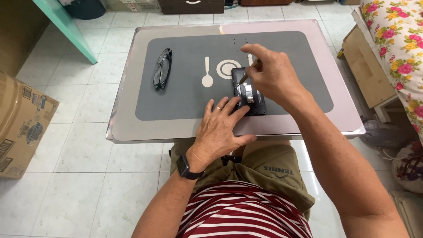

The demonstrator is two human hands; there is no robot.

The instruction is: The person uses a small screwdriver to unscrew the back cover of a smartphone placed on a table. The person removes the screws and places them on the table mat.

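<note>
The room is bright and evenly lit, and the pale grey plastic desk throws only a soft shadow on the white tiled floor. My view is sharp throughout, with slight wide-angle bending near the edges and no strong glare.

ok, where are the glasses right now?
Head view: the black glasses lie folded on the tray table's grey mat, left side, apart from both hands and the opened device.

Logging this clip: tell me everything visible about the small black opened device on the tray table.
The small black rectangular device lies flat on the table's grey mat, its back open, showing a silvery metal part inside. The left hand presses fingertips on its near-left edge. The right hand holds a thin wooden-handled tool, tip at its upper part.
</note>
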